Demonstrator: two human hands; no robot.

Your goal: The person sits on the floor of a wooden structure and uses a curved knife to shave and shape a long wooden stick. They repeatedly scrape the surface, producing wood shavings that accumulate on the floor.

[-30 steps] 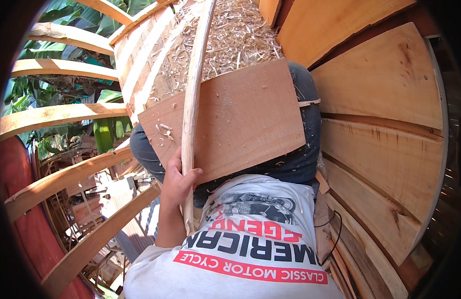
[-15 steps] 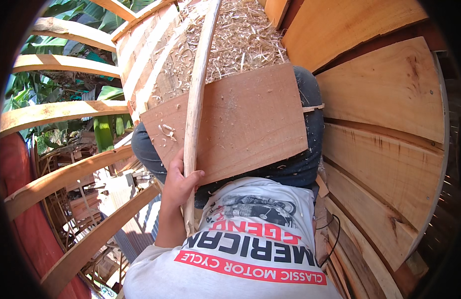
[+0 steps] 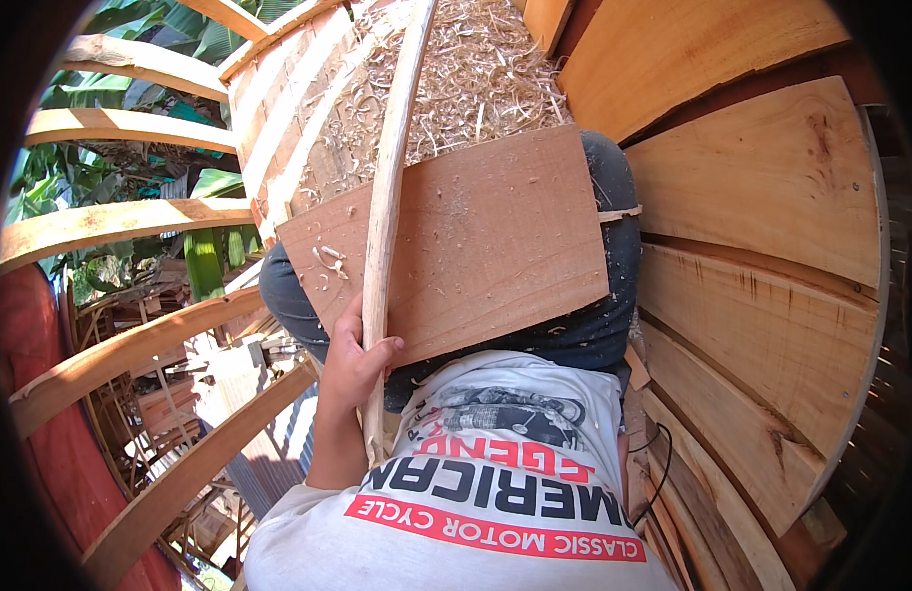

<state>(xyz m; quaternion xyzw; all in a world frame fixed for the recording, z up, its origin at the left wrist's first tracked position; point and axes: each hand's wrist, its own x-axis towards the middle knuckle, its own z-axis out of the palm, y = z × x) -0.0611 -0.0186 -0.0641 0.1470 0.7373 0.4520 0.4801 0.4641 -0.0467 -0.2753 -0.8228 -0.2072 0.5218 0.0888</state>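
Hardly anything's moved since a second ago, just the view drifting: pale pole still across the brown board, left hand wrapped round it, right hand out of sight. Curly shavings lie beyond the left hand, so some wood's been shaved; can't tell what's left.

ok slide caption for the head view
Left hand gripping a long pale wooden stick over a flat reddish-brown wooden board, with curled pale wood shavings beyond.
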